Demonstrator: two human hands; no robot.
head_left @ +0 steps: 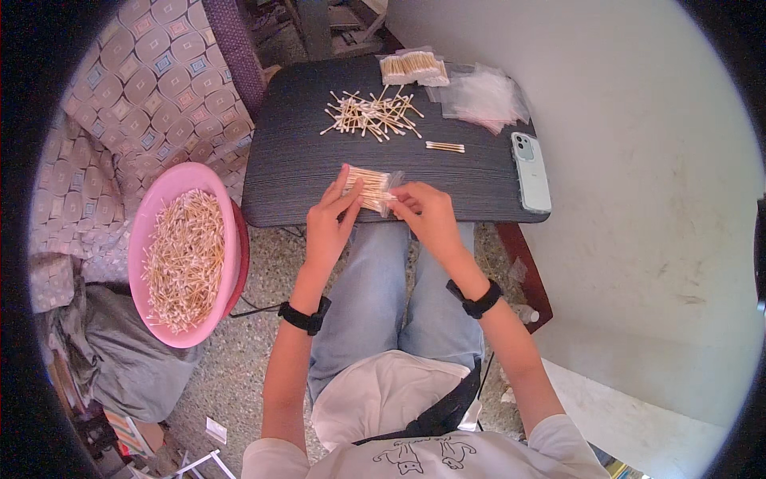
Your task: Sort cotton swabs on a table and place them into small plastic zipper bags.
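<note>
1. We're holding a swab bundle [369, 185] at the near edge of the surface [295, 160], between both hands. Sticks are lying roughly left-right, right ends dipping slightly toward us.
2. Left hand [331, 214] is gripping the bundle's left end: fingers partly curled, index and thumb laid over the sticks.
3. Right hand [427, 211] is pinching the clear bag [396, 180] at the bundle's right end, thumb and fingertips nearly together.
4. Key relation: bag is sitting right of the bundle's middle, in line with the sticks' long axis. Right hand is nearer the bag, left hand nearer the far-left tips. We can't tell how far the plastic is reaching over the sticks.
5. Beyond the hands, the loose swab pile [371, 116] is lying ahead, slightly left of centre; a short row of swabs [445, 147] is lying ahead and right, nearer the right hand, its sticks also running left-right.
6. Flat bag stack [487, 100] is lying farther off, on the right-hand side.
</note>
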